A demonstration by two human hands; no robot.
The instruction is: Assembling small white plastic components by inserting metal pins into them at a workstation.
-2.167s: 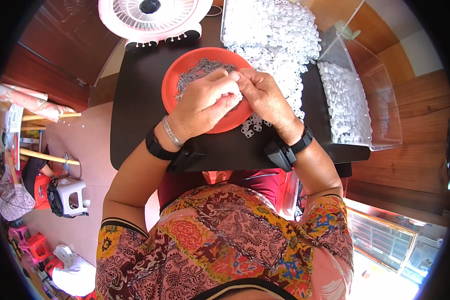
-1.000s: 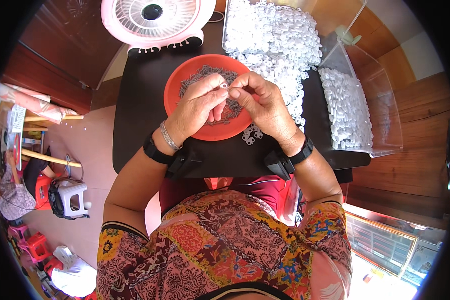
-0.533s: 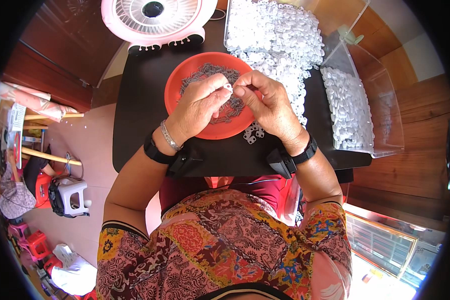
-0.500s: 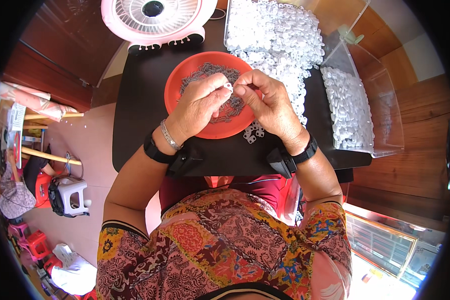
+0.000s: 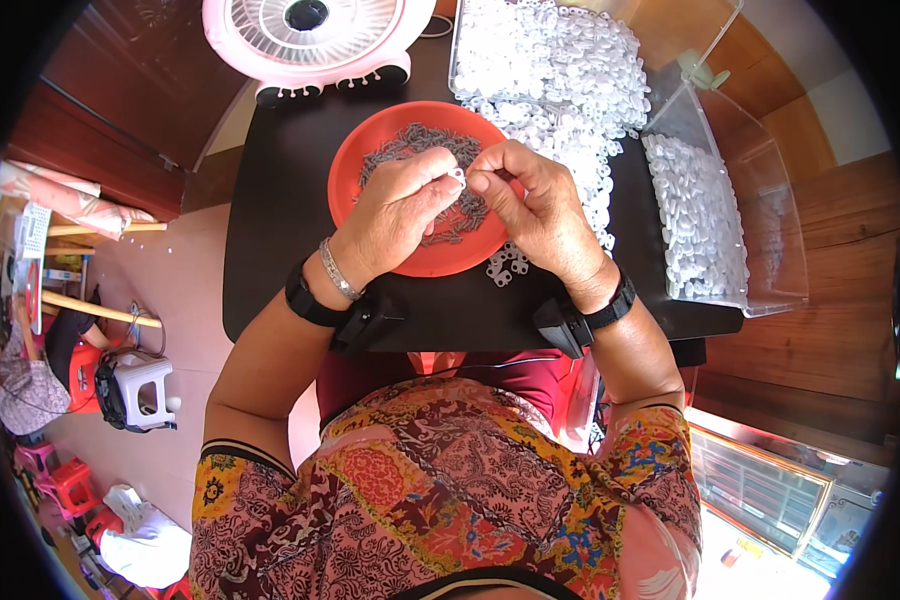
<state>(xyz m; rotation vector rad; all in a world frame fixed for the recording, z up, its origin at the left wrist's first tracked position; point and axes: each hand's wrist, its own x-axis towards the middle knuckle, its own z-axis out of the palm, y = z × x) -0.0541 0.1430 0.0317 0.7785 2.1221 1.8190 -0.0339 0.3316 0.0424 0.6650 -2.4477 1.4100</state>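
Over an orange-red basin (image 5: 348, 150) full of small grey plugs or screws (image 5: 420, 140), my two hands meet almost fingertip to fingertip. My left hand (image 5: 398, 205) pinches a small white plastic piece with a hole (image 5: 457, 175) between thumb and forefinger. Just to its right, my right hand (image 5: 535, 205) has thumb and forefinger pressed together close to that piece; whatever they hold is too small or hidden to make out. Several loose white pieces (image 5: 506, 266) lie on the dark table (image 5: 290, 200) beside the basin, below my right hand.
A heap of white pieces (image 5: 555, 130) spills from a clear bin (image 5: 454, 60) at the back. Another clear bin (image 5: 778, 235) with white pieces stands at the right edge. A pink fan (image 5: 320, 72) is at the back left. A person (image 5: 35, 390) sits at far left.
Almost nothing differs. Both hands keep their place over the basin, and the white piece stays in my left fingers with barely any shift.
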